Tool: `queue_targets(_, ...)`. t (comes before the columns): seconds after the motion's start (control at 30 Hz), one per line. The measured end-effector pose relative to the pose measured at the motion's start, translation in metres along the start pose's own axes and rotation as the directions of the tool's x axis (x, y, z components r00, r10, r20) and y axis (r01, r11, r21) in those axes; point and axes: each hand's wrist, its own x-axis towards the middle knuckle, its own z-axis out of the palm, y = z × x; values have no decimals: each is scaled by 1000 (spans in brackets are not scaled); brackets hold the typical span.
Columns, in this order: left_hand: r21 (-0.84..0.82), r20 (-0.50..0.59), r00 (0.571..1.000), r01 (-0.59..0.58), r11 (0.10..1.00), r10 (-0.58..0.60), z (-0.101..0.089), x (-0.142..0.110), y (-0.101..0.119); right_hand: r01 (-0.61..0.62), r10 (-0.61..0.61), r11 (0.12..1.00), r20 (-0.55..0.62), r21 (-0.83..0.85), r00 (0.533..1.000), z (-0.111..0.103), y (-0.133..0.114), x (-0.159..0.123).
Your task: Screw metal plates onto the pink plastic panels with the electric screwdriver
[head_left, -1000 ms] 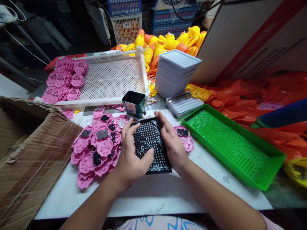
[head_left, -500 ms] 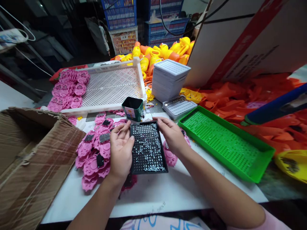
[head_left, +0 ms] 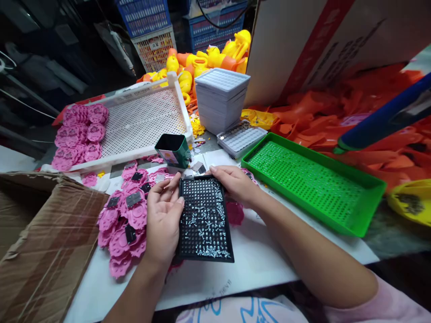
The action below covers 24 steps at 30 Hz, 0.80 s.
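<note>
And there, far back, a blue crate (head_left: 143, 17) tops a pale crate (head_left: 151, 54) (with a label (head_left: 155, 45), too); far left lies gloomy, light catching the near white tabletop (head_left: 259, 258).

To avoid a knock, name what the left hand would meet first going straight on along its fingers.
Probably the dark green container: the left hand points forward, roughly towards it, though the depth between them is unclear.

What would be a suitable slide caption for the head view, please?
Left hand and right hand hold a black tray of small screws between pink parts and a green tray.
</note>
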Motion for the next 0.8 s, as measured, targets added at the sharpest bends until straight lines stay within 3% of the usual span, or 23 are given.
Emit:
queue_targets(0.27, 38, 11, 1000, -3, 999, 3, 0, 0, 0, 36, -32, 998, 69, -49, 997, -5, 1, -1)
queue_targets(0.37, 141, 40, 995, -94, 986, 89, -2, -2, 2, 52, -49, 997, 67, -57, 997, -4, 1, 0)
queue_targets(0.47, 425, 221, 942, -327, 844, 254, -6, -4, 9, 62, -57, 996, 81, -61, 995, -3, 1, 0)
queue_targets(0.53, 597, 398, 882, -456, 660, 250, -7, -5, 15, 59, -53, 997, 105, -51, 993, -3, 1, -1)
queue_targets(0.6, 669, 502, 844, -516, 535, 186, -6, -5, 21, 56, -51, 998, 128, -33, 990, -2, 2, -2)
queue_targets(0.7, 701, 536, 833, -531, 475, 140, -1, -2, 26, 60, -59, 998, 140, -7, 988, 0, 2, -3)
queue_targets(0.8, 701, 547, 829, -530, 478, 117, 4, 3, 27, 74, -74, 997, 135, 4, 988, 1, 4, -2)
